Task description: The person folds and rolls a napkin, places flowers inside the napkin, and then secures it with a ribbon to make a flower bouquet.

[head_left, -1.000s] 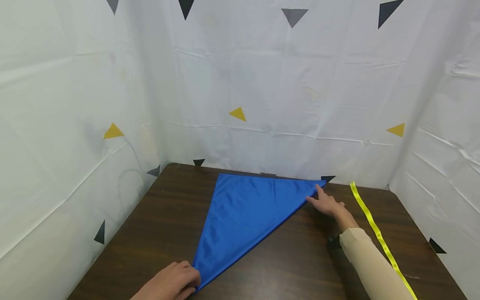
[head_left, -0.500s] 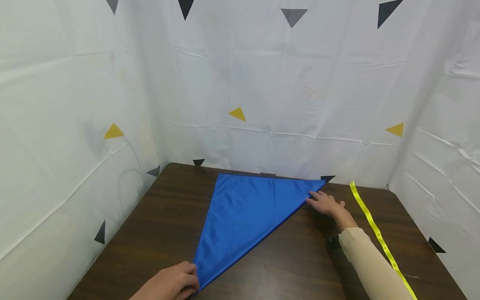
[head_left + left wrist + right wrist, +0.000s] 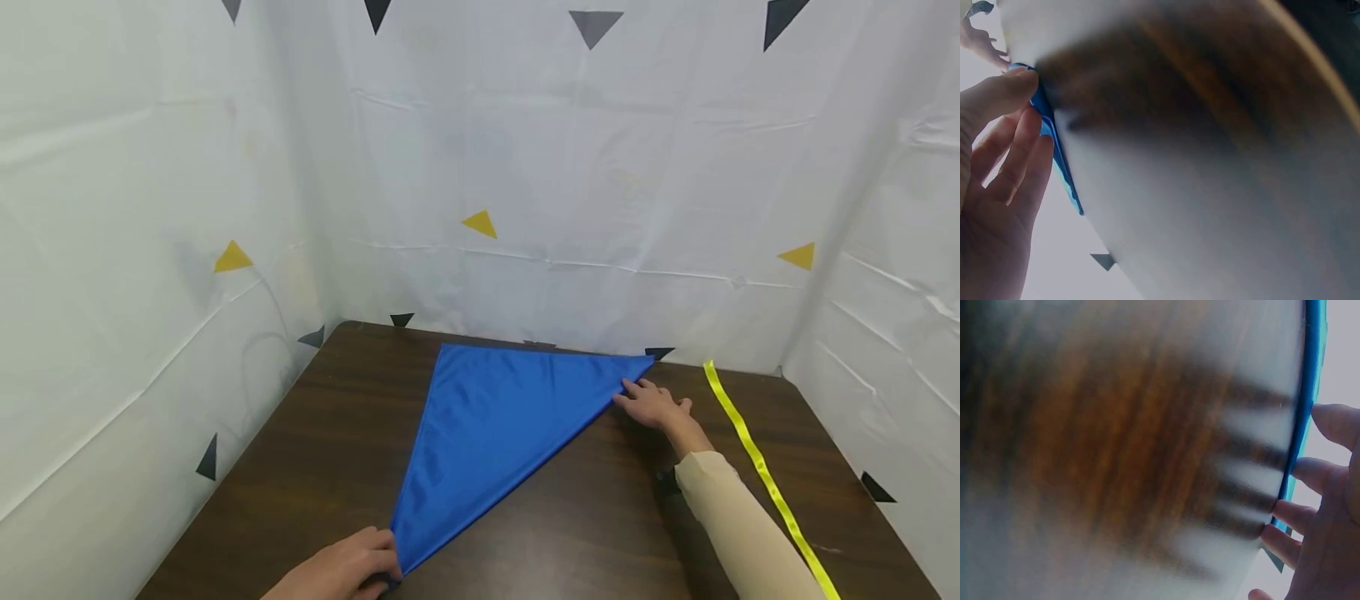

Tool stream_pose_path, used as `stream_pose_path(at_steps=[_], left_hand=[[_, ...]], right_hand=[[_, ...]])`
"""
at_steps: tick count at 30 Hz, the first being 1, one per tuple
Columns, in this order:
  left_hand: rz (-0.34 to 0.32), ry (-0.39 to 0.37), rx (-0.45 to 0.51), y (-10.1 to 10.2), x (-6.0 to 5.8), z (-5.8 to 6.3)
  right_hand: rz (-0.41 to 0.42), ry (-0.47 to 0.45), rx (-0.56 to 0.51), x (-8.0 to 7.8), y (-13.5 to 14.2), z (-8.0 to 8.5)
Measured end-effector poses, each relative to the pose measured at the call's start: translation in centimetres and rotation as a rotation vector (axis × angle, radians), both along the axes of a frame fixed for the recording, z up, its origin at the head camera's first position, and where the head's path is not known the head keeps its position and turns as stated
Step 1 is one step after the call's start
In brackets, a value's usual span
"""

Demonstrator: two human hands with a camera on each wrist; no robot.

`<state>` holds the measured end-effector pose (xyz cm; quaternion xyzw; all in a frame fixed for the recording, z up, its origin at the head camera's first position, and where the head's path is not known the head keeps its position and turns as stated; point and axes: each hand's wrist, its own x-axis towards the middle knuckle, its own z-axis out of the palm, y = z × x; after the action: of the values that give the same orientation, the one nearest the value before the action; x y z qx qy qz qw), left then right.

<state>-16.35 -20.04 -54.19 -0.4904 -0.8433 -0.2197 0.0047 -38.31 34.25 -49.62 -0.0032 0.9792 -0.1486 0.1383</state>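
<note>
A shiny blue cloth (image 3: 495, 425), folded into a triangle, lies flat on the dark wooden table. My left hand (image 3: 337, 571) is at its near corner; in the left wrist view the thumb and forefinger pinch the blue cloth (image 3: 1062, 162) while the other fingers extend loosely. At the far right end of the folded edge, my right hand (image 3: 651, 407) rests with fingers spread on the cloth. The right wrist view shows those fingertips (image 3: 1310, 472) along the blue edge (image 3: 1313, 350).
A long yellow ribbon (image 3: 757, 458) runs along the table's right side, beyond the right forearm. White sheeting (image 3: 525, 167) with black, grey and yellow triangles surrounds the table (image 3: 330, 433) at the back and both sides.
The right forefinger has drawn back from the cloth's far tip towards the other fingers. The left hand has barely shifted at the near corner. The head view has tilted slightly.
</note>
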Motion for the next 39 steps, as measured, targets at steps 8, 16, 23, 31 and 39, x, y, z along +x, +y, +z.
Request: stream_pose_path(at_steps=[8,16,23,31,39], left_hand=[[0.027,0.059,0.016,0.5,0.4,0.2],[-0.024,0.236,0.059,0.7,-0.4,-1.7],[0.025,0.242,0.025,0.9,-0.1,-1.3],[-0.033,0.24,0.046,0.6,0.0,-0.9],[-0.026,0.143,0.045,0.4,-0.1,-1.2]], right_hand=[[-0.015,-0.022,0.005,0.0,-0.2,-0.2],[-0.041,-0.033,-0.035,-2.1,1.0,-2.3],[-0.043,-0.041,-0.045,-3.2,1.9,-3.5],[-0.034,-0.076,-0.039,-2.4,1.2,-2.7],[-0.029,-0.105,-0.044,-2.8,1.6,-3.6]])
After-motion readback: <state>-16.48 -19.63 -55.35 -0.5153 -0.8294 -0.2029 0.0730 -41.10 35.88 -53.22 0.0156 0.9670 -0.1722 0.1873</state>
